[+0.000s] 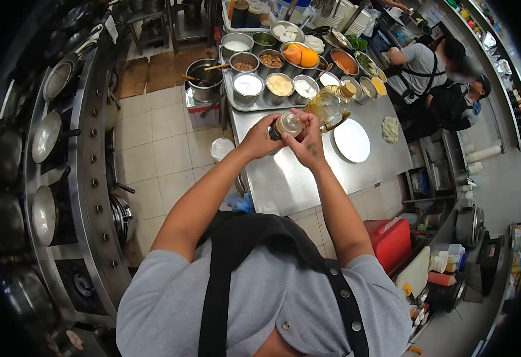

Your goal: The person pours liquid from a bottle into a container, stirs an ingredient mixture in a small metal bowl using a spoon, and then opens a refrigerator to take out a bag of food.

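Over the steel table, my left hand (261,138) wraps round a small jar (287,125) with a clear top and what looks like dark contents. The fingers of my right hand (309,141) close on the same jar from the other side, near its top. Just beyond my right hand, a clear bottle of yellow oil (327,106) with a yellowish cap stands on the table. A white plate (352,141) lies to the right of my hands. How full the jar is, I cannot tell.
Metal bowls of ingredients crowd a tray (251,105) at the table's far end. A crumpled cloth (390,130) lies on the steel table (284,187). The stove (85,196) with several pans runs along the left. Two people (451,95) stand at the right.
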Action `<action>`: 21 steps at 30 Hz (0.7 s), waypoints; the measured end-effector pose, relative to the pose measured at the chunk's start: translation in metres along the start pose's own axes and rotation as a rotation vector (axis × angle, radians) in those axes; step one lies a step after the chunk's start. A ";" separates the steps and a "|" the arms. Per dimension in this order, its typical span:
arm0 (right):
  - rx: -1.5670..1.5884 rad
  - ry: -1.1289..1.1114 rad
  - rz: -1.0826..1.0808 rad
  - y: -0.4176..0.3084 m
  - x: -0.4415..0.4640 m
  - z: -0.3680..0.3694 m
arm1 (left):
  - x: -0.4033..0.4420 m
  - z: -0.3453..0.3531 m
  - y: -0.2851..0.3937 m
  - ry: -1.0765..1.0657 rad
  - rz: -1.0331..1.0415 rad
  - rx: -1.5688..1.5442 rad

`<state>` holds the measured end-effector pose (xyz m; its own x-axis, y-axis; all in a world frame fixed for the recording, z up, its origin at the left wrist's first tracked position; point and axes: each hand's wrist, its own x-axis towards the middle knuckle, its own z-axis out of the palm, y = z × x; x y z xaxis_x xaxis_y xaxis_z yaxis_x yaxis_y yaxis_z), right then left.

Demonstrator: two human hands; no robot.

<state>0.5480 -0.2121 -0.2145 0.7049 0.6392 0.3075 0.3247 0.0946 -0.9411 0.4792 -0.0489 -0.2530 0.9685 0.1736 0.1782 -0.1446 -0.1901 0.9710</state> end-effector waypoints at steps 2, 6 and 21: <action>-0.036 -0.028 0.027 -0.008 0.002 -0.002 | 0.000 -0.002 0.002 -0.012 0.008 0.014; -0.188 -0.051 0.044 -0.004 0.005 -0.006 | 0.001 -0.006 0.002 -0.024 0.061 0.014; -0.975 -0.059 0.286 -0.074 0.023 0.014 | 0.006 -0.012 0.005 -0.114 0.021 -0.073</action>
<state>0.5308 -0.1936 -0.1396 0.8133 0.5791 0.0564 0.5395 -0.7143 -0.4457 0.4821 -0.0377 -0.2452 0.9812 0.0586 0.1838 -0.1757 -0.1210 0.9770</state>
